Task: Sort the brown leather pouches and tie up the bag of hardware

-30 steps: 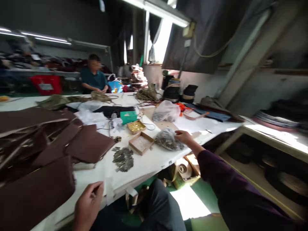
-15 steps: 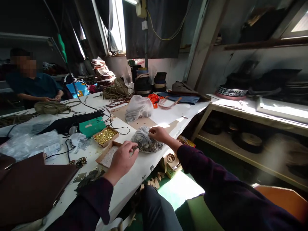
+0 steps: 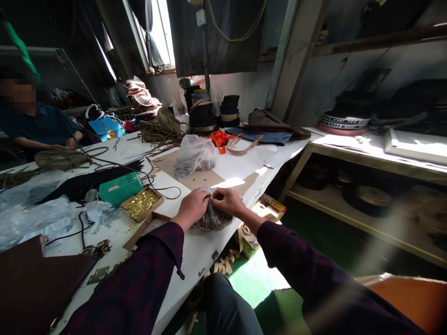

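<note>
Head view, frame centre: left hand (image 3: 193, 206) and right hand (image 3: 227, 200) both pinch shut on the clear bag (image 3: 213, 218), lying on the white worktop (image 3: 240, 170), neck gathered upward, long axis unclear.

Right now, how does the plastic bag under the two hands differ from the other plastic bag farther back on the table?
The near bag looks dark, packed with small dark pieces; the far bag looks pale and milky. The left hand and right hand both pinch the near bag at its top; nobody touches the far bag. The near bag sits by the table edge; the far bag lies on a brown sheet farther in. Both are clear, crumpled plastic.
</note>
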